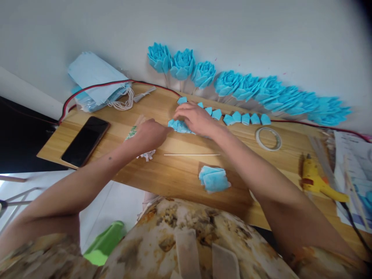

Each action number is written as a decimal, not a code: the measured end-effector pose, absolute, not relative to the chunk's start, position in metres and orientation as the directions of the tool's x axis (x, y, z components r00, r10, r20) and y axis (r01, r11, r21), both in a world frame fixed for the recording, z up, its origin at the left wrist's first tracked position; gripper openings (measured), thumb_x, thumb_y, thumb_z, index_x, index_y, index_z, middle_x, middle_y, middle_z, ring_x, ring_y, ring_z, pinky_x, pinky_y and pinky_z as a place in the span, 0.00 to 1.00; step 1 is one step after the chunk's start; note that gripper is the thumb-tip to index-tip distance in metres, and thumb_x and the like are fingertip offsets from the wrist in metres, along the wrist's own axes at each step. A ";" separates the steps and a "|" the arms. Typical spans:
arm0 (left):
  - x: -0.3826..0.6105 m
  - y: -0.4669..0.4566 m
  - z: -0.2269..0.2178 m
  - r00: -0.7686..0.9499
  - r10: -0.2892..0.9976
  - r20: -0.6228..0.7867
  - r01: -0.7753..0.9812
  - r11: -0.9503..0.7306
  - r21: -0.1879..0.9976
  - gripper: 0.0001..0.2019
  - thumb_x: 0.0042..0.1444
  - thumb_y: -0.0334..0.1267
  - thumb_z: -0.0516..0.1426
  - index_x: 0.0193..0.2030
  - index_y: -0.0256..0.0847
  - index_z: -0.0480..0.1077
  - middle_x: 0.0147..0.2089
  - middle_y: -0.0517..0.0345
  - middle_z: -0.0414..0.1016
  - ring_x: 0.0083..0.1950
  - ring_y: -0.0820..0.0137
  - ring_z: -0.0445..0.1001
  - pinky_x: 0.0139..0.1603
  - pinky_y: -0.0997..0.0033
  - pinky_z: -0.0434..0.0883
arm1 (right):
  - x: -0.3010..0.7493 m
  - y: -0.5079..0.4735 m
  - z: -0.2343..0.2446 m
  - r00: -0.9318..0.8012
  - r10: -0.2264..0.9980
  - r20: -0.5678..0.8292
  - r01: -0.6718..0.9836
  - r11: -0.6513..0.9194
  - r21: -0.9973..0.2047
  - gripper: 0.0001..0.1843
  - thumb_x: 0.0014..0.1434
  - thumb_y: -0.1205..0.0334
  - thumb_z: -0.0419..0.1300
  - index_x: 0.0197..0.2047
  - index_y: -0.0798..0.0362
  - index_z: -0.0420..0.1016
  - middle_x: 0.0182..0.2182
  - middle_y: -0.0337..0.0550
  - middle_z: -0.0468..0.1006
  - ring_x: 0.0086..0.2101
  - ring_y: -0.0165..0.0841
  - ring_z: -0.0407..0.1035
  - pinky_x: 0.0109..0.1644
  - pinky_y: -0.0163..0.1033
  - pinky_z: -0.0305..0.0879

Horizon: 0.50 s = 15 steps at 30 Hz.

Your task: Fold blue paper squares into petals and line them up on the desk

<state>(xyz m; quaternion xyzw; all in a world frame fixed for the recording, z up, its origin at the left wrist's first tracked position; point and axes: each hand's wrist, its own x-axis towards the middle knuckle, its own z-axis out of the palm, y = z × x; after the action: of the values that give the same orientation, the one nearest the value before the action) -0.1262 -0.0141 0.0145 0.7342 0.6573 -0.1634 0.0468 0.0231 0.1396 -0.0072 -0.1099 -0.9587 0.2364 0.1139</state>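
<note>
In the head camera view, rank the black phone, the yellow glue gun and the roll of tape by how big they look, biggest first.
1. black phone
2. yellow glue gun, somewhat smaller
3. tape roll, clearly smallest

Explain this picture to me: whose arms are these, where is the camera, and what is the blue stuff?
There is no machine here. A person wears one camera on the head, looking forward and down, so both arms are their own. The left hand and right hand meet at a small cluster of blue pieces on the wooden table. The right lies spread over it; whether the left grips it is unclear. Beside them runs a row of folded pieces, and blue flowers lean on the wall. Nearby lie a phone, a tape roll, a yellow glue gun and a thin stick.
</note>
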 end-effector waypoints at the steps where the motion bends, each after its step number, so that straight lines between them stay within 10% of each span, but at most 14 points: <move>1: -0.127 -0.014 0.015 0.084 0.949 -0.302 0.979 -0.135 -0.151 0.22 0.63 0.30 0.47 0.57 0.42 0.75 0.31 0.47 0.81 0.35 0.58 0.80 0.38 0.61 0.63 | 0.024 0.138 -0.008 -0.960 0.219 0.174 0.126 0.894 -0.431 0.25 0.55 0.78 0.48 0.45 0.52 0.82 0.52 0.48 0.79 0.54 0.43 0.67 0.60 0.49 0.59; 11: -0.123 -0.018 0.016 0.051 0.944 -0.325 0.981 -0.108 -0.158 0.24 0.62 0.29 0.48 0.61 0.43 0.74 0.34 0.45 0.83 0.41 0.55 0.82 0.40 0.62 0.63 | 0.017 0.115 -0.013 -0.969 0.237 0.072 0.224 0.961 -0.161 0.21 0.66 0.72 0.49 0.48 0.51 0.83 0.59 0.53 0.75 0.61 0.50 0.61 0.56 0.53 0.62; 15: -0.123 -0.020 0.014 0.044 0.948 -0.316 0.982 -0.100 -0.163 0.25 0.64 0.30 0.47 0.64 0.44 0.72 0.36 0.45 0.84 0.40 0.56 0.82 0.40 0.62 0.64 | 0.014 0.125 -0.007 -0.953 0.298 0.052 0.272 0.919 -0.284 0.23 0.60 0.77 0.50 0.45 0.52 0.84 0.60 0.50 0.75 0.60 0.47 0.64 0.59 0.51 0.63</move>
<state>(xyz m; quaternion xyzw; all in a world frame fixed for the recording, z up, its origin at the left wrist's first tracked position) -0.1234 -0.0204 0.0140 0.7209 0.6691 -0.1739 0.0485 0.0137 0.1247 -0.0070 -0.1458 -0.9785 0.1380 0.0473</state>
